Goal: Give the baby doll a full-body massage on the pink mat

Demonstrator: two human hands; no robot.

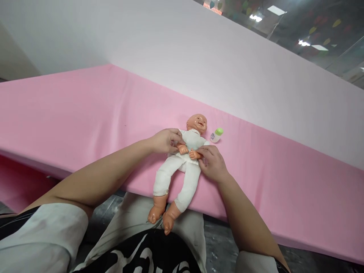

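Note:
A baby doll (195,139) with a soft white body lies on its back, its head away from me and its feet reaching past the table's near edge over my lap. My left hand (167,141) is closed around the doll's arm on the left, by the forearm. On the other side, my right hand (212,162) pinches the doll's other arm near its wrist. Both small plastic doll hands rest close together over its belly. Beside the doll's head, to the right, a small bottle (216,135) with a green cap stands tilted in view; neither hand touches it.
A pink cover (284,182) drapes the table, with slight creases. Behind it rises a plain white partition (227,72). My legs (119,223) are under the near edge. Ceiling lights (275,10) show beyond the partition at upper right.

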